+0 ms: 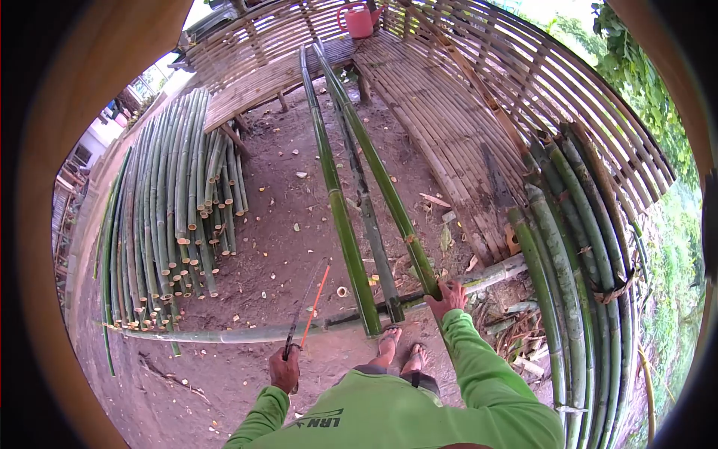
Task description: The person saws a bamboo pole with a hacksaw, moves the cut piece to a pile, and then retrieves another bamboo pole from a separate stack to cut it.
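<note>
My left hand point(284, 370) is closed around the handle of what looks like a hacksaw point(320, 288), with a dark frame and a thin orange strip, pointing up and away from me. My right hand point(447, 298) grips the near end of a green bamboo pole point(387, 193). Left of it lie a darker, mottled pole point(371, 224) and another glossy green bamboo pole point(338, 206). The near ends of these poles rest by a crosswise bamboo pole point(213, 337) just in front of my feet point(389, 343). Their far ends reach the slatted bench.
A big stack of cut bamboo point(168, 202) lies on the left. Bundled poles point(591, 239) stand close on my right. Ahead are a slatted bamboo bench point(426, 112), a lattice fence point(538, 60) and a pink watering can point(359, 22). Bamboo scraps point(523, 352) litter the ground.
</note>
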{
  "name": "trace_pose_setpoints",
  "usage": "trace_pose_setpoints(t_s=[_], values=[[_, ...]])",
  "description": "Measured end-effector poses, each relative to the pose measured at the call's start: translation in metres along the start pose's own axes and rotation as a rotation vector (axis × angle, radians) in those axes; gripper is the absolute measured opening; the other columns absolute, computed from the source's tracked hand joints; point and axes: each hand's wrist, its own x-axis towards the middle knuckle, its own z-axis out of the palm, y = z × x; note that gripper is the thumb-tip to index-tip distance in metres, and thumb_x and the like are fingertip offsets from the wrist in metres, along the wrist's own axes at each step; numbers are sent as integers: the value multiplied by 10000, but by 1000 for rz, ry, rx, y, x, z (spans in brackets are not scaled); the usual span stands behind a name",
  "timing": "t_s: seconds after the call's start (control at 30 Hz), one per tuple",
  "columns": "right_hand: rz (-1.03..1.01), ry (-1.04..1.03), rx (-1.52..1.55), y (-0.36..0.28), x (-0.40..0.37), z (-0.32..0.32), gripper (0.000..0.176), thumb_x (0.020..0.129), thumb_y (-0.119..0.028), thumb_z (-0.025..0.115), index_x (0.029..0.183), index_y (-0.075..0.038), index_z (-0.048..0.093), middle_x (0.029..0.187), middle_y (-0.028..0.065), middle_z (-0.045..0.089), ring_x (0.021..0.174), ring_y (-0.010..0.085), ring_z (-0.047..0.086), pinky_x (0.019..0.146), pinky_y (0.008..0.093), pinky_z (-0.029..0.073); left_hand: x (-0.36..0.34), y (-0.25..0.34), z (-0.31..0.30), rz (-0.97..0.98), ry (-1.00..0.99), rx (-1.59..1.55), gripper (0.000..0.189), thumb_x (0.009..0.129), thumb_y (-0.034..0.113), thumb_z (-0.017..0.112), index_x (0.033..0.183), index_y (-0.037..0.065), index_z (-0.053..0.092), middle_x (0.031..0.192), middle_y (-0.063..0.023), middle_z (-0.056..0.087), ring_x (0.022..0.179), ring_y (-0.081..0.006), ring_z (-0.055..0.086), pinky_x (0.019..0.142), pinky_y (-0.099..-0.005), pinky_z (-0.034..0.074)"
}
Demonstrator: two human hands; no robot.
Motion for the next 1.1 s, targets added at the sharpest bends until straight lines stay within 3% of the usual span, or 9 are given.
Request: trace_pose_setpoints(t_s=[0.07, 0.1, 0.17, 0.27, 0.4, 0.6, 0.9, 1.0, 1.1], values=[[-21, 11, 32, 18, -14, 9, 800, 686, -487, 735, 1334, -97, 473, 1233, 201, 496, 1143, 398, 458, 998, 461, 368, -1, -19, -1, -10, -7, -12, 337, 920, 274, 565, 729, -4, 585, 533, -16, 470, 501, -103, 410, 474, -311, 343], [74, -100, 234, 33, -35, 13, 866, 714, -497, 719, 1387, -69, 383, 1256, 224, 482, 1169, 396, 447, 1021, 436, 359, -1, -28, 0, -12, -10, -20, 339, 918, 275, 565, 730, -6, 588, 535, -21, 474, 507, -109, 411, 479, -315, 343], [256, -287, 146, 54, -96, 2, 945, 715, -539, 710, 1414, -40, 315, 1305, 260, 456, 1195, 401, 458, 1006, 443, 387, -5, -38, 2, -11, 8, -13, 346, 913, 280, 571, 724, -9, 585, 533, -32, 468, 511, -114, 415, 484, -322, 348], [470, -327, 51, 77, -172, -19, 664, 705, -537, 713, 1095, -44, 499, 1035, 233, 607, 1006, 433, 581, 843, 514, 457, -10, -26, 7, -79, 19, -9, 346, 900, 286, 585, 725, -13, 584, 533, -54, 457, 520, -125, 421, 495, -340, 358], [569, -318, -31, 71, -163, -18, 663, 661, -555, 728, 1021, -25, 559, 957, 243, 647, 941, 427, 610, 838, 504, 463, -5, -14, 9, -57, 1, 37, 345, 888, 291, 597, 739, -19, 584, 545, -103, 495, 517, -161, 470, 501, -365, 377], [404, -282, 48, 96, -155, 18, 660, 673, -555, 709, 948, 34, 593, 912, 292, 634, 930, 446, 604, 838, 496, 463, 10, -1, 9, 103, -14, 170, 345, 881, 299, 611, 760, -24, 593, 572, -161, 533, 513, -236, 518, 513, -389, 408], [147, -210, 20, 24, -30, 6, 643, 708, -514, 711, 991, 49, 588, 899, 269, 650, 911, 445, 612, 825, 486, 484, 0, 0, -3, 139, -1, 181, 342, 887, 298, 604, 759, -20, 596, 583, -177, 535, 520, -266, 520, 521, -392, 410], [136, -194, 32, -5, -3, 2, 684, 689, -517, 721, 1047, 45, 568, 1042, 291, 615, 1013, 428, 583, 887, 474, 460, -2, -3, -5, 166, 36, 140, 346, 889, 304, 602, 767, -20, 601, 577, -168, 526, 519, -240, 514, 519, -385, 406], [-61, -103, 101, -15, -7, -4, 737, 681, -515, 734, 1147, 22, 540, 1226, 300, 529, 1146, 396, 519, 953, 454, 423, -4, -3, -12, 123, 38, 104, 342, 894, 304, 599, 783, -19, 611, 566, -146, 516, 518, -197, 498, 511, -370, 401]])
